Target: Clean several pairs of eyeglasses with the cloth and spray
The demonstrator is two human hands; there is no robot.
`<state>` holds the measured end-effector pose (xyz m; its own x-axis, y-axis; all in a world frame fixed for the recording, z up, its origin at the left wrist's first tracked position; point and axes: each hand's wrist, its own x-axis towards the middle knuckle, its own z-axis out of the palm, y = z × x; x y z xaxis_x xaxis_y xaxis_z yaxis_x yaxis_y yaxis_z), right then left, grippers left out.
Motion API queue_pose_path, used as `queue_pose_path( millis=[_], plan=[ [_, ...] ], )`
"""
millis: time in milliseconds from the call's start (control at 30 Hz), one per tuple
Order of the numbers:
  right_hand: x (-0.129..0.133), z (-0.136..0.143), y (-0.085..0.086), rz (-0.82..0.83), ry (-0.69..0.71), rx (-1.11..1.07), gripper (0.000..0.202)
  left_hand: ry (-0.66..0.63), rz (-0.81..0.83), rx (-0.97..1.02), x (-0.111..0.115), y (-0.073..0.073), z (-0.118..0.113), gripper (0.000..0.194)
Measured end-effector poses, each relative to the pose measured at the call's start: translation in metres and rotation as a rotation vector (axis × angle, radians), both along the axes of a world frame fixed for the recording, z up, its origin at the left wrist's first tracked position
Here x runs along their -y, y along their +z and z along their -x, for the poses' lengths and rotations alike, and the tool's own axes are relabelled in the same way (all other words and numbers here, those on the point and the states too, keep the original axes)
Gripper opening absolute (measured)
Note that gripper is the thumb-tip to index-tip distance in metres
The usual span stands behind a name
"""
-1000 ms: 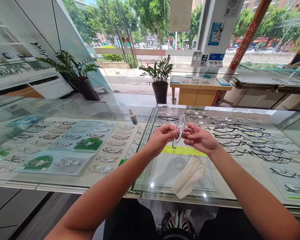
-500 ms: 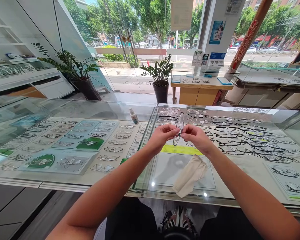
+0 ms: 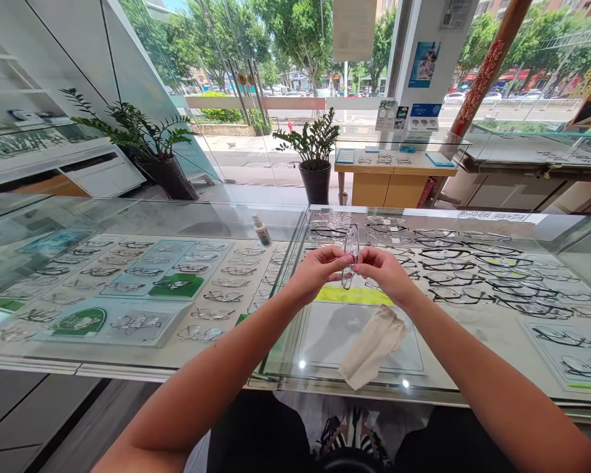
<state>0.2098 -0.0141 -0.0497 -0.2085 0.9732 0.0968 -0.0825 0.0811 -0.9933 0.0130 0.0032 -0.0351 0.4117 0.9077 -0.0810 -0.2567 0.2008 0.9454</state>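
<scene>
A pair of eyeglasses (image 3: 353,238) is held up on edge over the glass counter, its lenses one above the other. My left hand (image 3: 321,270) pinches the frame near its middle from the left side. From the right, my right hand (image 3: 385,270) grips the same frame between thumb and fingers, the two hands almost touching. A crumpled beige cloth (image 3: 373,348) lies on the glass below my hands. Farther left on the counter stands a small white spray bottle (image 3: 262,231).
Beneath the glass top (image 3: 320,381) several rows of spectacles (image 3: 453,266) are laid out, with more in the left case (image 3: 221,297). Potted plants (image 3: 317,157) and a wooden display table (image 3: 396,171) stand beyond the counter, before the window.
The eyeglasses and both hands have shifted very slightly left in view, and the glasses are turned a little. Both hands keep their pinch. Cloth and bottle lie as before.
</scene>
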Motion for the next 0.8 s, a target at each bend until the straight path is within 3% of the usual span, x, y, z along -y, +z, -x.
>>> queue_pose_path(
  millis=[467, 600, 800],
  plan=[
    [0.000, -0.002, 0.011, 0.005, -0.093, -0.013, 0.020, 0.079, -0.104, -0.069, -0.006, -0.005, 0.003, 0.047],
    [-0.005, -0.017, 0.016, -0.100, -0.278, 0.086, 0.021, 0.119, -0.165, -0.124, -0.013, -0.007, 0.007, 0.046],
    [-0.010, -0.045, 0.024, -0.569, -0.691, 0.508, 0.008, 0.070, -0.169, -0.280, -0.021, -0.007, 0.014, 0.049]
  ],
)
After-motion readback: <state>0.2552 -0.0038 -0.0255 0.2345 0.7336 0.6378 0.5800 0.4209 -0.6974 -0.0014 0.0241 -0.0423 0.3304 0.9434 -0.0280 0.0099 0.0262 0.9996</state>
